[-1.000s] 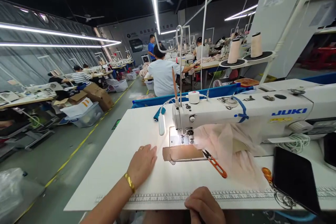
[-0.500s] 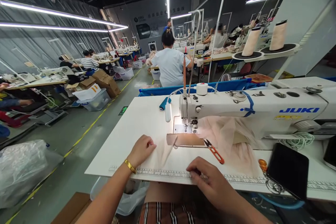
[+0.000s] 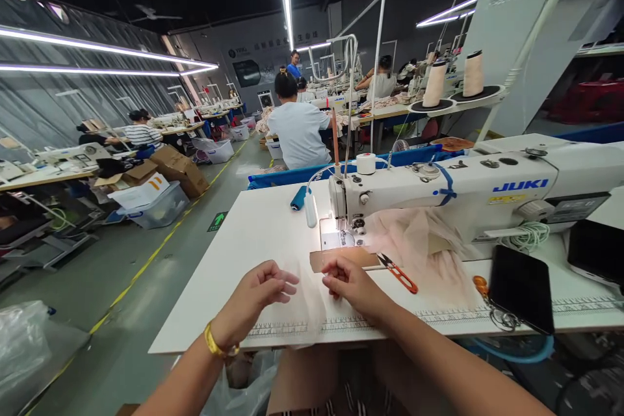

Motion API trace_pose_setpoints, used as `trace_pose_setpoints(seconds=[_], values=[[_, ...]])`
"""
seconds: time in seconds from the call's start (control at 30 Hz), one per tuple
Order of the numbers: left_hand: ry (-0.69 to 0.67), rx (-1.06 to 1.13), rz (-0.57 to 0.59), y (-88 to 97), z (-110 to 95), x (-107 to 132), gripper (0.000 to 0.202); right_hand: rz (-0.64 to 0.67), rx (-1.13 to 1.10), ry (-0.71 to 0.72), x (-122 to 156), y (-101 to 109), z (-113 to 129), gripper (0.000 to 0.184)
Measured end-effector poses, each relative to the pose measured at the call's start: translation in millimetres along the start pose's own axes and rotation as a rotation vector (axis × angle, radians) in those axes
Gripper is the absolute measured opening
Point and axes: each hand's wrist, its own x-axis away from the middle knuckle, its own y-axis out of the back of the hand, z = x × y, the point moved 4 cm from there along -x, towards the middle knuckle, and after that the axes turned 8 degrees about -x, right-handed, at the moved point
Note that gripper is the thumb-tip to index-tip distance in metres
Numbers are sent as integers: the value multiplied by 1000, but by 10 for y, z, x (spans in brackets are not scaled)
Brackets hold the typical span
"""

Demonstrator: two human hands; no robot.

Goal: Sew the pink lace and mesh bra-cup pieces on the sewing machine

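Note:
A sheer pale piece of fabric [image 3: 305, 302] lies on the white sewing table [image 3: 253, 240] in front of the white JUKI sewing machine [image 3: 468, 192]. My left hand [image 3: 256, 296], with a gold bracelet at the wrist, pinches the fabric's left edge with curled fingers. My right hand [image 3: 348, 283] pinches its right edge just before the brown guide plate [image 3: 341, 259] under the needle. Orange thread snips [image 3: 400, 275] lie to the right of that plate. A heap of pink tulle [image 3: 424, 253] sits under the machine arm.
A black phone [image 3: 521, 288] and a ring of keys [image 3: 502, 318] lie at the table's right. Two thread cones [image 3: 453, 78] stand on a rack behind the machine. A person in a white shirt [image 3: 298, 133] sits ahead. Boxes and bins [image 3: 156, 198] line the aisle at left.
My right hand has come up from the table's front edge to the fabric near the needle plate. My left hand has shifted right, and both now pinch the sheer piece.

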Motion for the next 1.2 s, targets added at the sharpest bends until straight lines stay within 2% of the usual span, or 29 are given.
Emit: trace_pose_setpoints(seconds=[0.1,0.2,0.23,0.33,0.37,0.43,0.5,0.6,0.67,0.77,0.8,0.87,0.93,1.0,1.07,1.13,1.2], values=[[107,-60,87,188,170,-105,27,-63,33,-9,58,151,25,39],[101,-139,204,170,191,-215,23,-82,249,70,23,100,118,30],[72,-143,230,129,158,-235,21,-63,357,118,-21,31,147,33],[-27,-105,287,1,30,-222,16,83,589,250,-192,-223,171,69],[-53,-80,292,-12,5,-199,16,149,608,260,-238,-283,157,71],[-74,-19,277,34,14,-146,16,283,562,190,-278,-318,118,53],[-55,28,230,158,100,-116,17,369,436,43,-238,-244,98,30],[10,-79,229,300,266,-168,20,332,237,-114,-114,-25,172,30],[-29,-273,229,288,276,-289,28,273,262,-152,-63,101,256,27],[-245,-485,221,66,86,-561,41,207,508,-106,-94,210,377,16],[-311,-505,262,-56,15,-660,43,192,591,-56,-123,234,410,16],[-357,-496,363,-305,-67,-861,47,186,707,68,-174,284,448,20],[-338,-495,438,-514,-61,-1038,31,183,744,142,-189,373,442,21],[-324,-478,453,-653,-14,-1159,23,167,740,108,-174,496,415,20],[-327,-433,446,-731,30,-1217,18,163,766,6,-150,600,410,18],[-341,-381,449,-761,49,-1226,12,215,843,-68,-142,622,451,16],[-351,-358,450,-748,47,-1214,14,259,928,-56,-173,573,521,18]])
